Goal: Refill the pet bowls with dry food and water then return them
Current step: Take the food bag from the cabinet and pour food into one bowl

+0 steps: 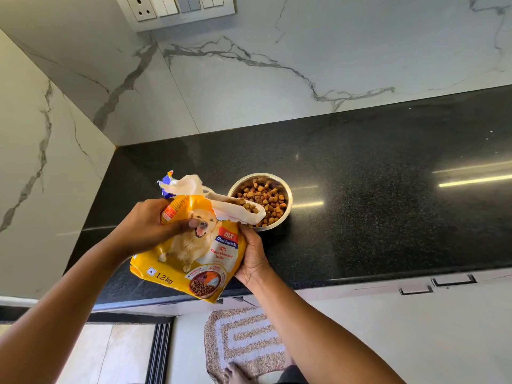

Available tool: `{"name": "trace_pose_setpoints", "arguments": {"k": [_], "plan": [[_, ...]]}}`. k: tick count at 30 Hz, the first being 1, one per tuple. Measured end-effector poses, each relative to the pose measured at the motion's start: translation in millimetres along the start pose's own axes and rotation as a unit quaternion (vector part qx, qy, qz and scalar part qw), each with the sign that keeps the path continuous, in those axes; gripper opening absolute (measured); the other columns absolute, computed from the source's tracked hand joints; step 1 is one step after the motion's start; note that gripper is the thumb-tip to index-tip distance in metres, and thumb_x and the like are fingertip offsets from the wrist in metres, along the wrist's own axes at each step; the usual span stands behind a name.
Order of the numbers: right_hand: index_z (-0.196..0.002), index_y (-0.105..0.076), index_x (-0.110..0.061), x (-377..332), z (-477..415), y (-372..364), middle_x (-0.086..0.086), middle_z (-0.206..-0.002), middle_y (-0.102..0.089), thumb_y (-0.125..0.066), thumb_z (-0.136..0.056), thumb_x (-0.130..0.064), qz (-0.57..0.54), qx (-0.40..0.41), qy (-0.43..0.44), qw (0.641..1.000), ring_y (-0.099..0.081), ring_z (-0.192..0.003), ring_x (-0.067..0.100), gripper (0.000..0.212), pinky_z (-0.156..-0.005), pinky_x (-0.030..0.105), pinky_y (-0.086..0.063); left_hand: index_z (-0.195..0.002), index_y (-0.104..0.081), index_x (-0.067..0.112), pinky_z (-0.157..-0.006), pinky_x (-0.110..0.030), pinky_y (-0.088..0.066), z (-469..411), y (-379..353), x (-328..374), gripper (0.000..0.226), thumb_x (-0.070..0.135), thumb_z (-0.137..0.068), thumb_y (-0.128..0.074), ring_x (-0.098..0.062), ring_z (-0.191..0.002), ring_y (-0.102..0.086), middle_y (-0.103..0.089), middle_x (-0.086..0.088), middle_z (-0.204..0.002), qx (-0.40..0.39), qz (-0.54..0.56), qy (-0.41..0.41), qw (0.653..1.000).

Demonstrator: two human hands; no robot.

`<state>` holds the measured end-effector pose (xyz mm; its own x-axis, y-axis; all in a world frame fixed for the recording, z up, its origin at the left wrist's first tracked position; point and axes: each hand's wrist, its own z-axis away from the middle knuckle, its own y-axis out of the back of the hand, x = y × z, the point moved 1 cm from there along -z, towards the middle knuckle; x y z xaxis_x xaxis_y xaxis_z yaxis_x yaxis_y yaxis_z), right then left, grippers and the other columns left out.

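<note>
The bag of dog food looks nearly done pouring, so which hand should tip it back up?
Probably the right hand. It cups the bag from underneath, beside the bowl, so it can lift the torn spout away from the kibble. The left hand only pinches the bag's upper side, steadying it.

Both forearms are bare to the frame's edge with no sleeve, watch or ring showing, the left hand (146, 225) and right hand (253, 256) are ungloved, and a bare foot (235, 372) shows beside a dark garment edge (292, 375).
</note>
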<state>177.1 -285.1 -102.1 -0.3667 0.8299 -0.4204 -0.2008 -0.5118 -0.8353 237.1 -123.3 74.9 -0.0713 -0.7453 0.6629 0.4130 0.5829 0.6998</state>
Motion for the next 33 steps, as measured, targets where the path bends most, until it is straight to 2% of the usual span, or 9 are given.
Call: {"name": "trace_pose_setpoints", "arguments": {"k": [3, 9, 13, 18, 22, 25, 28, 30, 33], "plan": [[-0.149, -0.054, -0.006, -1.6, 0.1, 0.7, 0.021, -0.135, -0.067, -0.050, -0.102, -0.045, 0.019, -0.007, -0.001, 1.000, -0.063, -0.124, 0.040, 0.061, -0.114, 0.067, -0.041, -0.097, -0.071, 0.023, -0.079, -0.041, -0.063, 6.6, -5.1, -13.7, 0.058, 0.071, -0.064, -0.076, -0.015, -0.082, -0.076, -0.078, 0.006, -0.087, 0.012, 0.025, 0.013, 1.000], [-0.140, -0.064, -0.010, -13.7, 5.1, -4.5, 0.020, -0.129, -0.070, -0.058, -0.099, -0.041, 0.032, -0.022, 0.012, 0.999, -0.068, -0.116, 0.037, 0.052, -0.114, 0.069, -0.040, -0.106, -0.071, 0.017, -0.082, -0.047, -0.062, 21.3, -10.3, -25.3, 0.070, 0.064, -0.055, -0.080, -0.018, -0.089, -0.077, -0.079, 0.004, -0.099, 0.006, 0.097, 0.022, 0.995], [-0.129, -0.072, -0.016, -29.6, 14.7, -13.8, 0.016, -0.123, -0.075, -0.085, -0.077, -0.049, 0.082, -0.035, 0.026, 0.996, -0.073, -0.110, 0.032, 0.063, -0.098, 0.055, -0.059, -0.109, -0.070, 0.017, -0.082, -0.046, -0.062, 28.8, -17.0, -29.7, 0.070, 0.055, -0.052, -0.088, -0.018, -0.093, -0.076, -0.078, 0.004, -0.103, 0.012, 0.142, 0.021, 0.990], [-0.123, -0.071, -0.015, -55.9, 28.2, -21.8, 0.016, -0.111, -0.077, -0.089, -0.066, -0.039, 0.184, -0.028, 0.067, 0.980, -0.073, -0.105, 0.033, 0.065, -0.085, 0.045, -0.064, -0.118, -0.067, 0.013, -0.088, -0.047, -0.061, 44.2, -37.0, -37.2, 0.062, 0.018, -0.063, -0.095, -0.024, -0.101, -0.074, -0.077, -0.005, -0.109, 0.037, 0.254, 0.010, 0.966], [-0.101, -0.082, -0.026, -81.3, 46.3, -21.5, 0.002, -0.097, -0.081, -0.082, -0.064, -0.023, 0.276, -0.062, 0.126, 0.951, -0.077, -0.094, 0.018, 0.037, -0.080, 0.033, -0.062, -0.116, -0.067, 0.022, -0.082, -0.034, -0.062, 52.9, -73.7, -45.6, 0.072, 0.019, -0.049, -0.094, -0.019, -0.103, -0.073, -0.077, 0.001, -0.110, 0.086, 0.322, 0.016, 0.943], [-0.104, -0.079, -0.019, -95.1, 56.5, -12.1, -0.002, -0.095, -0.082, -0.080, -0.063, -0.023, 0.320, -0.070, 0.152, 0.933, -0.077, -0.094, 0.012, 0.041, -0.079, 0.026, -0.061, -0.103, -0.073, 0.037, -0.079, -0.026, -0.060, 52.1, -106.4, -44.9, 0.067, 0.022, -0.042, -0.096, -0.002, -0.091, -0.071, -0.077, 0.018, -0.100, 0.109, 0.315, 0.015, 0.943], [-0.100, -0.082, -0.028, -105.1, 63.3, -0.5, 0.000, -0.097, -0.081, -0.080, -0.064, -0.028, 0.352, -0.061, 0.175, 0.917, -0.075, -0.097, 0.016, 0.036, -0.085, 0.035, -0.062, -0.113, -0.062, 0.028, -0.080, -0.021, -0.059, 48.9, -129.5, -46.7, 0.078, 0.040, -0.040, -0.088, -0.003, -0.093, -0.068, -0.075, 0.011, -0.098, 0.132, 0.331, 0.024, 0.934], [-0.099, -0.083, -0.034, -109.5, 65.1, 3.9, 0.001, -0.099, -0.081, -0.080, -0.065, -0.029, 0.368, -0.066, 0.176, 0.911, -0.075, -0.100, 0.018, 0.035, -0.088, 0.038, -0.062, -0.125, -0.055, 0.017, -0.091, -0.033, -0.059, 45.4, -138.3, -51.8, 0.087, 0.045, -0.047, -0.081, -0.015, -0.104, -0.065, -0.068, -0.002, -0.113, 0.128, 0.327, 0.035, 0.936], [-0.103, -0.082, -0.036, -111.7, 65.9, 3.7, 0.002, -0.102, -0.080, -0.080, -0.065, -0.028, 0.391, -0.071, 0.178, 0.900, -0.073, -0.105, 0.020, 0.039, -0.093, 0.043, -0.061, -0.124, -0.052, 0.028, -0.089, -0.021, -0.056, 42.7, -145.3, -59.8, 0.076, 0.044, -0.055, -0.079, 0.002, -0.104, -0.063, -0.063, -0.003, -0.118, 0.124, 0.308, 0.016, 0.943]]}}
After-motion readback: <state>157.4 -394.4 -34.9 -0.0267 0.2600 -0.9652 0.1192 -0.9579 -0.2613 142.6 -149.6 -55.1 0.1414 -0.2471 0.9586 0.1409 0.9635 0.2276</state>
